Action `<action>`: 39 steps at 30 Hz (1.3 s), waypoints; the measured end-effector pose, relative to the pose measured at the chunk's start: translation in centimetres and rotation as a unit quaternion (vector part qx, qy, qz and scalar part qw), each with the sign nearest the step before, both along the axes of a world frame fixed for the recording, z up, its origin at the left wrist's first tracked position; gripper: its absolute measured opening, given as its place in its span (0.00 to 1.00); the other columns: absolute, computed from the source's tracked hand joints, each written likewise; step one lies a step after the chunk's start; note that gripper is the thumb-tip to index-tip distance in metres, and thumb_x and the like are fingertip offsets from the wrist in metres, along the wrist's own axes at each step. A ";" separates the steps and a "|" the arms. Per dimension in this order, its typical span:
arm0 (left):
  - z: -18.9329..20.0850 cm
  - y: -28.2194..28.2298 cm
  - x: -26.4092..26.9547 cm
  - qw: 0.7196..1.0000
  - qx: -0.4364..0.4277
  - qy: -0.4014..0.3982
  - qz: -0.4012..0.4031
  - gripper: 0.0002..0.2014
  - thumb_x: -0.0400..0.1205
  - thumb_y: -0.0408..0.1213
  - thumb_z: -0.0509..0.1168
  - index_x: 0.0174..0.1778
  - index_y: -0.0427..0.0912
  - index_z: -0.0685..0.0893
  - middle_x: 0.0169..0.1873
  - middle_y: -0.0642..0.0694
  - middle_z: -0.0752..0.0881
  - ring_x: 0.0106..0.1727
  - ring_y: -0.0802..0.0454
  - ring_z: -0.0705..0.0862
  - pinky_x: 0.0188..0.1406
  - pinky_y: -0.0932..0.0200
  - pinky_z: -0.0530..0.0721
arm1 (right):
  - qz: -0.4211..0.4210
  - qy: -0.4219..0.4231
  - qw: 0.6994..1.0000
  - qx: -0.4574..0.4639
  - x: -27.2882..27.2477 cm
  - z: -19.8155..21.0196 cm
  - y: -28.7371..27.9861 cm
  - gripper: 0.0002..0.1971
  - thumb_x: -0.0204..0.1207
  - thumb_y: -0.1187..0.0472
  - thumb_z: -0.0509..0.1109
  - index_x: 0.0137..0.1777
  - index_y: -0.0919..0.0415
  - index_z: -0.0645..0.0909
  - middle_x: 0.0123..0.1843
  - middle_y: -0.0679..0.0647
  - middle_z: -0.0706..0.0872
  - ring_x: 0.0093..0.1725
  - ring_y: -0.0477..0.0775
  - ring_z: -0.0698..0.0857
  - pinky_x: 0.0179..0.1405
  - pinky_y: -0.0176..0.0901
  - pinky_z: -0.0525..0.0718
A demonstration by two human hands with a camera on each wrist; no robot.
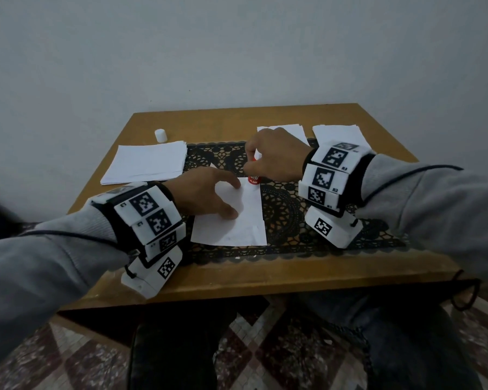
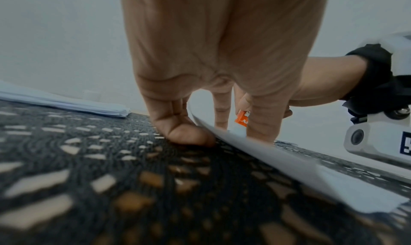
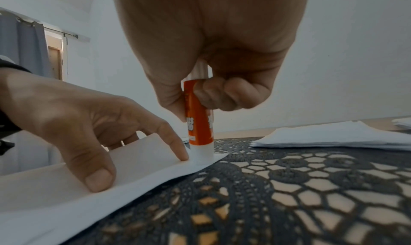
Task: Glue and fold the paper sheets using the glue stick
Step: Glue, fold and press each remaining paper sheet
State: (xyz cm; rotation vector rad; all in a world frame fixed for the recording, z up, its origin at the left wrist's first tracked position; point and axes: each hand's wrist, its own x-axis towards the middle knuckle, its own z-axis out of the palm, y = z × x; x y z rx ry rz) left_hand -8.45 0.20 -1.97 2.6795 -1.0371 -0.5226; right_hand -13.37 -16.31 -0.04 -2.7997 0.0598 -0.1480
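— Wrist-worn trackers (image 1: 150,220) frame a paper sheet (image 1: 237,229) on the lace mat (image 1: 288,209); what step?

— Gluing, likely. Left hand (image 1: 206,192), fingers spread straight, pins the sheet; right hand (image 1: 276,156) grips the glue stick (image 3: 199,122) upright on its far right corner. Next: a steady stroke along that strip, then folding. Paper stacks (image 1: 147,163) wait beyond.

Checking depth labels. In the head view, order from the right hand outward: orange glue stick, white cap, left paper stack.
1. Orange glue stick, gripped in the right hand.
2. Left stack of white paper sheets, across the black lace mat.
3. Small white cap, far-left on the wooden table.
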 end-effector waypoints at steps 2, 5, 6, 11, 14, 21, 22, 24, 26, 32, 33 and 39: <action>0.0 0.0 0.0 1.000 0.000 0.001 0.001 0.30 0.72 0.50 0.76 0.70 0.58 0.76 0.71 0.46 0.76 0.70 0.46 0.73 0.66 0.53 0.74 | 0.012 -0.002 1.000 -0.004 -0.3 0.1 0.3 0.10 0.74 0.54 0.71 0.34 0.56 0.79 0.44 0.55 0.84 0.37 0.51 0.79 0.40 0.47 0.80; 0.0 0.0 0.0 1.000 0.000 0.001 0.003 0.31 0.71 0.50 0.76 0.71 0.58 0.76 0.72 0.47 0.75 0.70 0.46 0.73 0.67 0.51 0.74 | 0.028 0.011 1.000 0.002 -1.0 0.3 0.6 0.10 0.74 0.54 0.72 0.35 0.58 0.80 0.38 0.53 0.82 0.33 0.48 0.76 0.36 0.45 0.77; 0.0 0.0 0.0 1.000 -0.001 0.000 0.003 0.31 0.71 0.50 0.77 0.71 0.58 0.76 0.71 0.47 0.76 0.70 0.47 0.74 0.67 0.51 0.74 | 0.035 0.015 0.999 0.004 -1.4 0.3 0.7 0.10 0.74 0.54 0.72 0.35 0.58 0.80 0.36 0.50 0.79 0.33 0.47 0.75 0.34 0.42 0.75; 0.0 -0.2 0.0 1.000 0.002 0.004 0.008 0.30 0.72 0.49 0.76 0.70 0.57 0.76 0.69 0.46 0.77 0.66 0.46 0.75 0.59 0.54 0.76 | 0.060 0.018 0.998 0.022 -3.2 0.3 1.2 0.10 0.74 0.55 0.72 0.35 0.59 0.81 0.31 0.45 0.74 0.32 0.44 0.73 0.29 0.37 0.67; -0.1 -0.2 0.0 1.000 0.003 0.006 0.012 0.31 0.72 0.49 0.77 0.71 0.58 0.76 0.72 0.47 0.75 0.69 0.46 0.74 0.64 0.53 0.74 | 0.073 0.028 0.997 0.029 -4.3 0.2 1.7 0.09 0.73 0.55 0.73 0.35 0.59 0.83 0.30 0.44 0.75 0.31 0.44 0.74 0.28 0.37 0.68; -0.3 -0.1 0.1 1.000 -0.007 0.005 0.012 0.29 0.70 0.50 0.77 0.68 0.60 0.77 0.68 0.48 0.78 0.66 0.47 0.76 0.65 0.49 0.77 | 0.108 0.051 0.993 0.023 -6.5 0.1 2.4 0.09 0.73 0.52 0.73 0.37 0.56 0.83 0.35 0.40 0.75 0.35 0.42 0.75 0.33 0.36 0.68; -0.3 -0.1 0.1 1.000 -0.010 0.005 0.012 0.30 0.70 0.51 0.77 0.68 0.60 0.77 0.69 0.48 0.78 0.67 0.47 0.76 0.66 0.48 0.76 | 0.111 0.056 0.992 0.029 -6.7 0.2 2.4 0.09 0.73 0.53 0.73 0.37 0.56 0.84 0.36 0.40 0.75 0.36 0.43 0.75 0.34 0.38 0.69; -0.4 -0.1 0.1 1.000 -0.007 0.003 0.010 0.31 0.70 0.51 0.77 0.69 0.59 0.77 0.70 0.48 0.77 0.68 0.47 0.75 0.67 0.49 0.75 | 0.117 0.074 0.989 0.044 -7.0 0.3 2.4 0.09 0.74 0.53 0.73 0.36 0.57 0.84 0.36 0.42 0.77 0.36 0.45 0.76 0.35 0.38 0.71; -0.4 -0.1 0.2 1.000 -0.003 0.000 0.004 0.30 0.71 0.51 0.77 0.69 0.59 0.77 0.71 0.48 0.76 0.69 0.47 0.74 0.66 0.52 0.74 | 0.118 0.102 0.986 0.064 -7.2 0.7 2.1 0.09 0.75 0.54 0.72 0.36 0.56 0.84 0.34 0.44 0.79 0.33 0.45 0.77 0.35 0.38 0.73; -0.2 0.2 0.4 0.999 -0.041 -0.011 0.002 0.20 0.78 0.45 0.72 0.66 0.56 0.83 0.72 0.52 0.77 0.70 0.50 0.75 0.63 0.60 0.71 | 0.081 0.189 0.955 0.213 -7.5 3.6 -1.2 0.10 0.77 0.60 0.73 0.45 0.70 0.83 0.32 0.59 0.88 0.28 0.53 0.83 0.26 0.42 0.80; -0.1 0.2 0.5 0.998 -0.051 -0.020 0.004 0.16 0.79 0.44 0.70 0.64 0.54 0.85 0.69 0.51 0.79 0.68 0.50 0.77 0.63 0.60 0.73 | 0.075 0.186 0.952 0.229 -7.7 4.0 -1.9 0.10 0.76 0.61 0.74 0.46 0.71 0.83 0.33 0.60 0.89 0.29 0.54 0.84 0.28 0.43 0.81; 1.1 0.0 1.4 0.981 -0.182 -0.062 0.039 0.07 0.76 0.29 0.70 0.38 0.47 0.88 0.41 0.50 0.86 0.41 0.53 0.80 0.36 0.64 0.73 | 0.026 0.143 0.954 0.262 -9.2 5.0 -4.9 0.11 0.72 0.67 0.76 0.48 0.72 0.79 0.38 0.62 0.91 0.34 0.54 0.88 0.42 0.51 0.87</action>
